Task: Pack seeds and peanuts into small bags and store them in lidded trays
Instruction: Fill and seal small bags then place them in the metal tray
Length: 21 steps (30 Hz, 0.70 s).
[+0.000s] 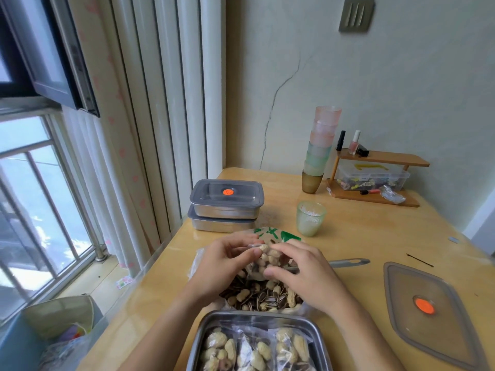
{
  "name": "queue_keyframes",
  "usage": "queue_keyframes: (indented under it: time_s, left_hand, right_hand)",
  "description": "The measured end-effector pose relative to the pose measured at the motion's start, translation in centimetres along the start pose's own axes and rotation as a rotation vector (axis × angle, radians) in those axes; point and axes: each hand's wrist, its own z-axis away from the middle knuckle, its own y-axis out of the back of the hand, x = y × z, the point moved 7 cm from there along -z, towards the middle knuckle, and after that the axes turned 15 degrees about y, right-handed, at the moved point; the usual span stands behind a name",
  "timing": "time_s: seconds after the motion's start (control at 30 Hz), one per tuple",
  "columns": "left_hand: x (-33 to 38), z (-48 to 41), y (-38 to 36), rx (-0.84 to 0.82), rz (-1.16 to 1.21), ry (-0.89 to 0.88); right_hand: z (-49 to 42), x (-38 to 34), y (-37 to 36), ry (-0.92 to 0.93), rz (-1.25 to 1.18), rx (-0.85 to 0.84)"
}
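Peanuts fill the small bag (267, 257) that my left hand (225, 263) and right hand (302, 274) both pinch over the loose seeds (265, 297), just behind the steel tray (257, 316) of packed bags (257, 350).

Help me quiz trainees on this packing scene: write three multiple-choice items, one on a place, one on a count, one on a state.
1. The loose lid lies: A. flat on the table, at the right; B. against the wall; C. on the floor.
2. The stacked lidded trays number: A. one; B. two; C. four.
3. The left hand and right hand are: A. flat on the table; B. lifting a cup; C. pinching a small bag of peanuts.
Answers: 1 A, it rests on the wood at the right; 2 B, one lidded tray sits on another; 3 C, both grip the bag's top.
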Motion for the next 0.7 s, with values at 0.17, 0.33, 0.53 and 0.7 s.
queue_keyframes:
  time_s: [0.17,0.33,0.53,0.7]
  left_hand:
    - [2.5,2.8,-0.8,0.094,-0.332,-0.134]
    - [3.0,5.9,-0.6,0.207,-0.574,-0.212]
    - [2.2,11.1,0.1,0.227,-0.726,-0.313]
    - [0.4,14.4,0.0,0.189,-1.001,-0.319]
  right_hand:
    - [-0.2,-1.1,0.4,-0.014,0.015,-0.051]
    - [1.2,-4.0,1.0,-0.005,-0.041,-0.091]
    - [4.6,-7.7,0.1,-0.032,-0.071,-0.374]
    - [6.2,-11.6,-1.4,0.021,-0.043,-0.564]
